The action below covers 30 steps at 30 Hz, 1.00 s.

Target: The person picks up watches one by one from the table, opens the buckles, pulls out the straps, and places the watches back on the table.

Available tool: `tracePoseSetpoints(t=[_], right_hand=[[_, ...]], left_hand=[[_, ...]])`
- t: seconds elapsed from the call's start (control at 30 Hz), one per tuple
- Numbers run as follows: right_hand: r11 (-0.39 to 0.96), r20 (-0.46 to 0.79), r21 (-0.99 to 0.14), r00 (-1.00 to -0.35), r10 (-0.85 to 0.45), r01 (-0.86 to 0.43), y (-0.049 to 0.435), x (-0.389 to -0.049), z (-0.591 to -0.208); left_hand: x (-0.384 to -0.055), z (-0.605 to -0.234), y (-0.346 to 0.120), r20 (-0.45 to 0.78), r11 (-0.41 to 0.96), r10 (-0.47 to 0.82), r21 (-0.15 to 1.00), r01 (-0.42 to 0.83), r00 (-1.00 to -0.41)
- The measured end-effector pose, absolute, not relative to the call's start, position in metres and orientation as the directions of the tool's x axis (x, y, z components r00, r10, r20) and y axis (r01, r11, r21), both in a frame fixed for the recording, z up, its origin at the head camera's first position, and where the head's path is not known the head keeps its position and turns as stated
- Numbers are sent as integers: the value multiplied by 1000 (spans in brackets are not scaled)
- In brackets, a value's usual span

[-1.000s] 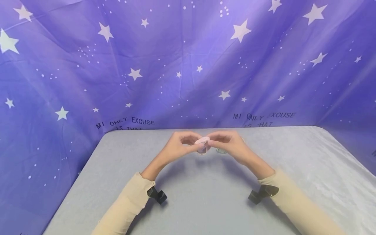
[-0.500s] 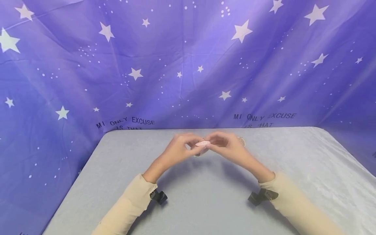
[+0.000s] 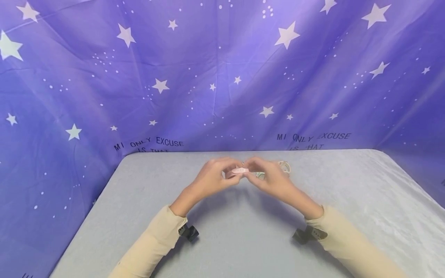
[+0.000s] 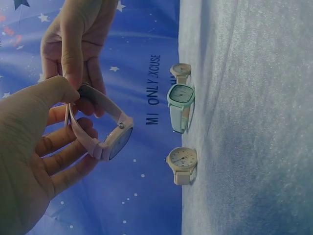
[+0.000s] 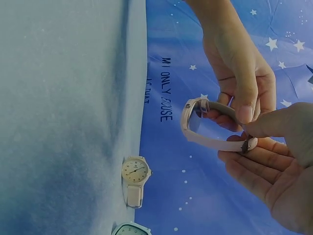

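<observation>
A pale pink wristwatch [image 3: 239,170] is held up over the table between both hands, its strap bent into a loop. My left hand [image 3: 212,173] pinches one strap end between thumb and fingers. My right hand [image 3: 270,175] pinches the other end at the buckle [image 5: 248,145]. The strap ends overlap at the fingertips, where thumbs and fingers partly hide them. In the left wrist view, the watch case [image 4: 120,141] hangs on the loop's far side, facing away from the hands.
Beyond the hands, a mint-green square watch [image 4: 181,95], a cream round watch [image 4: 182,159] and another small pale watch [image 4: 181,70] rest on the grey cloth-covered table [image 3: 222,239]. A purple star-patterned curtain [image 3: 194,69] hangs behind the table's far edge.
The pink strap has tipped from a raised slant to nearly level between the hands. My right hand has shifted slightly, showing more of the watches behind it. Both hands keep their pinch.
</observation>
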State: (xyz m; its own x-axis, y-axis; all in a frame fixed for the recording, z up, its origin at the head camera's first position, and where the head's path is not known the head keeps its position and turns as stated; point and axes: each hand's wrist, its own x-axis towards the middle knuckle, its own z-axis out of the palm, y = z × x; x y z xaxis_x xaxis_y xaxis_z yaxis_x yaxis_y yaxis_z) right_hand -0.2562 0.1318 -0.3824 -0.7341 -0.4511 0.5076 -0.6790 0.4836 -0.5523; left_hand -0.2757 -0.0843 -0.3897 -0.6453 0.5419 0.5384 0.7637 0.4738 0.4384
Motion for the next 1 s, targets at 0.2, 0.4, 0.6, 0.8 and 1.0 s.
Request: tracePoseSetpoints(t=[0.2,0.4,0.6,0.8,1.0], right_hand=[[497,529,-520,-719,-451,-695,130,-257,-384],[507,526,-515,-722,-450,-691,129,-256,-383],[495,501,-542,-734,-459,-679,130,-257,-385],[446,493,-575,-725,-481,-686,132,-259,-386],[432,464,-619,-749,-472,-656,133,-259,-386]], left_hand=[[-277,-392,-84,545,496,543,406,768,-639],[-278,-393,-83,551,505,550,379,775,-628],[-278,-394,-82,543,501,565,373,781,-621],[-278,-396,-82,546,493,565,378,783,-619],[-279,-396,-82,539,495,563,388,778,-627]])
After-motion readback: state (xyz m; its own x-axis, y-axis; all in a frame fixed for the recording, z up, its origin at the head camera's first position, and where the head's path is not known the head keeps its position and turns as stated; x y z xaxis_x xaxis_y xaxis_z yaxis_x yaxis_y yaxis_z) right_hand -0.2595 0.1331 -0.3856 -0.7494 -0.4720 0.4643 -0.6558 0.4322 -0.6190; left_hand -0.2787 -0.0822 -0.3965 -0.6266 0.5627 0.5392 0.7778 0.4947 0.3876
